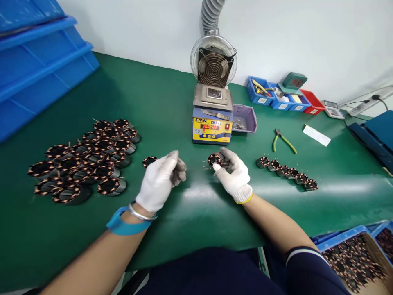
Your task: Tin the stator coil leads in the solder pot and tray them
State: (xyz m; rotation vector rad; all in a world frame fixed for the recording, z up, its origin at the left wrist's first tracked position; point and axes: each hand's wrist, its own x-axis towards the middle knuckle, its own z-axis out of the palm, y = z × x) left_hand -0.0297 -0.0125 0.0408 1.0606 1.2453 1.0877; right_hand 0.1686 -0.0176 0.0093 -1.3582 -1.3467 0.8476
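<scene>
My right hand (233,174), in a white glove, grips a small wound motor stator (215,159) with copper windings and thin wire ends pointing left. It is raised in front of the solder pot (211,125). My left hand (161,176), also gloved, is closed with its fingers curled in; whether anything is between them is hidden. Just behind it another stator (149,161) shows, partly covered by the hand. Many stators (92,155) stand grouped on the green table to the left. On the right, several more stators (287,171) form a slanting row.
Green-handled cutters (284,141) and a white paper strip (317,135) lie at right. A purple tray (250,119) adjoins the pot, below a fan (213,67) with a duct. Small blue bins (260,98) line the wall. Blue crates (39,61) stack at left; a stator-filled box (353,262) sits lower right.
</scene>
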